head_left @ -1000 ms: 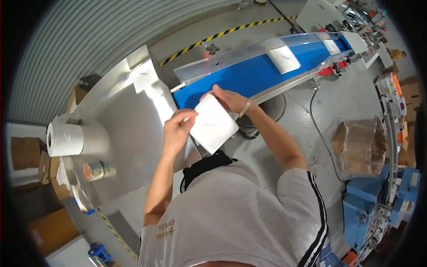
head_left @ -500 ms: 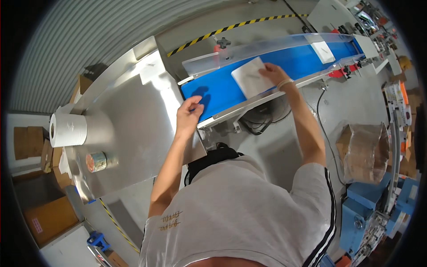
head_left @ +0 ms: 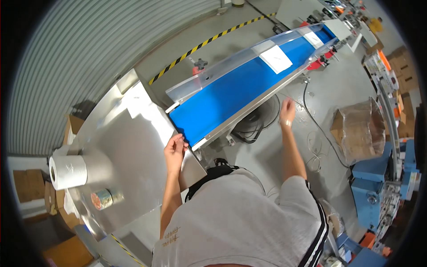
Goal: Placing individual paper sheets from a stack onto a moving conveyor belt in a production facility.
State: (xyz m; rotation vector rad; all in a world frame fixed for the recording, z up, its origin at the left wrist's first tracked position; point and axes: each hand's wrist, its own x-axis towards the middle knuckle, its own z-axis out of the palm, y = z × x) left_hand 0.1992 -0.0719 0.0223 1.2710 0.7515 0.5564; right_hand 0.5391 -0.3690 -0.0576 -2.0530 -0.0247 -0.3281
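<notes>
My left hand (head_left: 175, 149), holding nothing I can see, is at the near left end of the blue conveyor belt (head_left: 222, 100), where it meets the steel table (head_left: 129, 147). Its fingers are loosely bent, with the thumb a little apart. My right hand (head_left: 288, 112) is off the belt, over the floor to its near side. Its fingers are curled in, with nothing visible in them. A flat white rectangular packet (head_left: 276, 59) lies on the belt beyond both hands, touching the clear side guard. A second white packet (head_left: 314, 38) lies farther along, towards the far end.
White roll (head_left: 69, 172) and small shiny cylinder (head_left: 102, 199) stand on the table's left; a white sheet (head_left: 137, 101) lies near its back. A fan (head_left: 258, 118) is under the belt. A cable (head_left: 321, 138) crosses the floor beside a plastic-lined carton (head_left: 360, 133). Blue machinery (head_left: 371, 191) stands right.
My right hand has let go of a white packet and drawn back off the belt. The packets are farther along the belt. My left hand has moved back to the belt's end. The view has shifted.
</notes>
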